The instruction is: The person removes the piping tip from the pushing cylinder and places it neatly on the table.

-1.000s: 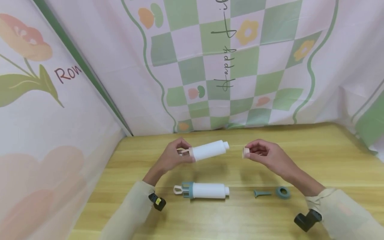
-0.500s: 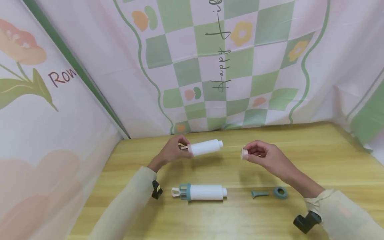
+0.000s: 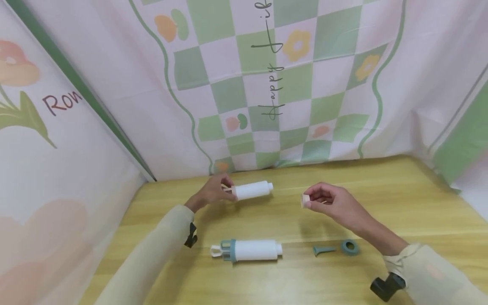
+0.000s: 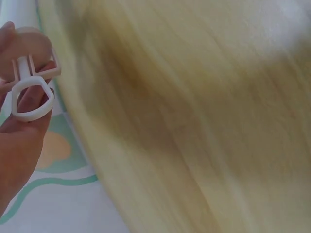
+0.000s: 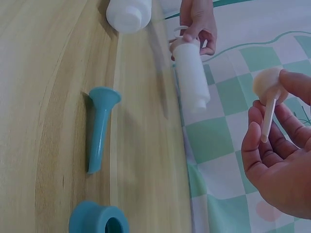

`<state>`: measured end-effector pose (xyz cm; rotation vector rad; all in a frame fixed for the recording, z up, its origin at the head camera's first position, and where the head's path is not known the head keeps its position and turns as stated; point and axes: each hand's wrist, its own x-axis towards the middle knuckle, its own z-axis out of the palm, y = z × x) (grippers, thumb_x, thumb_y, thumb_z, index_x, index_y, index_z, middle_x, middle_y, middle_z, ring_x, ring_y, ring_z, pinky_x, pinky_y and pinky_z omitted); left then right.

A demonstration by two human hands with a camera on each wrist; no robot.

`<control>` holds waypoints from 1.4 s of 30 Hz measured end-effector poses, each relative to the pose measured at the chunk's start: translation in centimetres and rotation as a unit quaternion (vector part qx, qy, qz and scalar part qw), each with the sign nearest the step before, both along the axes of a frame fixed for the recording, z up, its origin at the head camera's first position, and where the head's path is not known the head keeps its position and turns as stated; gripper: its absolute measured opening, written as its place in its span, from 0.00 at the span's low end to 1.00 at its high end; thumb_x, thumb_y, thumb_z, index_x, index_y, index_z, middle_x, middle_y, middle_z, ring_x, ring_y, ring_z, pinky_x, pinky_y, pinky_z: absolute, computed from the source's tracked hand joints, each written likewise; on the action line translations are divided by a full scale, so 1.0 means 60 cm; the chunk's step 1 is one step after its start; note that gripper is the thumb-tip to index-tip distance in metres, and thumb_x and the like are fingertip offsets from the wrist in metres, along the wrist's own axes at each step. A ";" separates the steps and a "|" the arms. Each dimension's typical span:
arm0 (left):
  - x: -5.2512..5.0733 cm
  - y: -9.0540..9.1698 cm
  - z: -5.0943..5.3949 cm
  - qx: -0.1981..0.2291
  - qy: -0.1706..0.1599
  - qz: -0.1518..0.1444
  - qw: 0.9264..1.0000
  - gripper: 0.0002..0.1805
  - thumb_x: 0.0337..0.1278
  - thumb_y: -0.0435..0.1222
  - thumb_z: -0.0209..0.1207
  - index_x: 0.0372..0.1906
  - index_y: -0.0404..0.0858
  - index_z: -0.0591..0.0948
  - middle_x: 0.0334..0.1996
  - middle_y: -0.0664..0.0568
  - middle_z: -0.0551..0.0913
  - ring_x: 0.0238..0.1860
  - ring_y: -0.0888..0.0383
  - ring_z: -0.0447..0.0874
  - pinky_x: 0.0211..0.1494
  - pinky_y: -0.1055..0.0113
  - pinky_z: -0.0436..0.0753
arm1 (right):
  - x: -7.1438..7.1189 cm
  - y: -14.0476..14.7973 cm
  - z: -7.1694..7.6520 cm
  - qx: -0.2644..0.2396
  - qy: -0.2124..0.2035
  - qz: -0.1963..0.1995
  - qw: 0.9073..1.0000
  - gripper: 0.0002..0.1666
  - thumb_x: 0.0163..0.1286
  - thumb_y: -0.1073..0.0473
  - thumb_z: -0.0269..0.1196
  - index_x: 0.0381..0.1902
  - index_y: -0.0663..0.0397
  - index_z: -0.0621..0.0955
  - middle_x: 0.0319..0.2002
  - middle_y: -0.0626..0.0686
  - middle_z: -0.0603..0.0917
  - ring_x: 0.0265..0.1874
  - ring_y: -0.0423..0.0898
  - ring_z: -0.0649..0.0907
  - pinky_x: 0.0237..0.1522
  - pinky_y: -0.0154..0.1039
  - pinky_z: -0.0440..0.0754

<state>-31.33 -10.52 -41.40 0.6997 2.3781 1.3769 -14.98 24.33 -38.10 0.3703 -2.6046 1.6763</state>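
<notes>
My left hand [image 3: 211,190] grips the pale pink collar end of a white syringe-like tube [image 3: 251,189], held with its narrow nozzle end to the right. In the left wrist view, a white ring handle [image 4: 32,115] sticks out of that collar. To the right, my right hand [image 3: 343,207] pinches a small pale pink cap [image 3: 305,201] between thumb and fingers. The right wrist view shows a thin stem [image 5: 268,121] projecting from the cap. Cap and tube are apart. Nearer me lies a second white tube [image 3: 256,250] with a teal collar [image 3: 228,250].
A teal funnel-shaped piece [image 3: 324,250] and a teal ring-shaped piece [image 3: 344,247] lie on the wooden table [image 3: 305,284], right of the second tube. A patterned curtain [image 3: 244,97] hangs along the table's back edge; another cloth [image 3: 57,169] borders the left.
My left hand has carried the white tube left, away from the right hand, and seemingly lower. The right hand still pinches the cap, with little movement. The head view has shifted slightly.
</notes>
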 end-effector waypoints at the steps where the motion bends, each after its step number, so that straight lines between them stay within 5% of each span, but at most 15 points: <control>1: -0.001 0.000 -0.004 -0.005 0.002 -0.006 1.000 0.22 0.40 0.26 0.76 0.39 0.30 0.76 0.41 0.43 0.79 0.44 0.49 0.79 0.53 0.62 0.83 | 0.001 0.000 0.000 0.002 -0.001 0.000 1.000 0.18 0.70 0.55 0.67 0.52 0.61 0.80 0.41 0.54 0.83 0.42 0.49 0.82 0.42 0.36 0.83; 8: -0.003 0.003 -0.026 -0.034 -0.022 -0.045 0.998 0.21 0.43 0.27 0.75 0.41 0.32 0.76 0.42 0.45 0.79 0.47 0.50 0.80 0.57 0.65 0.80 | 0.007 0.001 -0.007 0.004 -0.009 -0.003 1.000 0.18 0.70 0.55 0.67 0.51 0.61 0.80 0.41 0.54 0.83 0.41 0.48 0.82 0.41 0.37 0.83; 17: -0.009 0.005 -0.025 -0.052 -0.015 -0.051 0.997 0.21 0.45 0.28 0.75 0.43 0.34 0.77 0.40 0.47 0.81 0.44 0.53 0.80 0.54 0.64 0.81 | 0.007 0.000 -0.006 0.002 -0.009 -0.001 1.000 0.18 0.70 0.56 0.66 0.52 0.61 0.80 0.41 0.55 0.83 0.41 0.48 0.82 0.41 0.36 0.83; 34: -0.008 0.001 -0.020 -0.052 -0.001 -0.054 0.997 0.23 0.48 0.32 0.73 0.49 0.35 0.77 0.51 0.43 0.81 0.59 0.45 0.77 0.61 0.54 0.76 | 0.000 -0.002 -0.010 0.002 -0.006 0.009 1.000 0.17 0.71 0.56 0.66 0.52 0.61 0.80 0.41 0.55 0.83 0.41 0.48 0.82 0.40 0.37 0.83; 42: -0.008 -0.003 -0.022 -0.040 -0.011 -0.053 0.998 0.26 0.50 0.30 0.72 0.55 0.33 0.75 0.46 0.43 0.81 0.45 0.50 0.80 0.47 0.62 0.81 | -0.002 -0.003 -0.014 -0.001 -0.014 0.006 1.000 0.18 0.71 0.56 0.66 0.52 0.61 0.80 0.42 0.55 0.83 0.41 0.48 0.82 0.40 0.38 0.83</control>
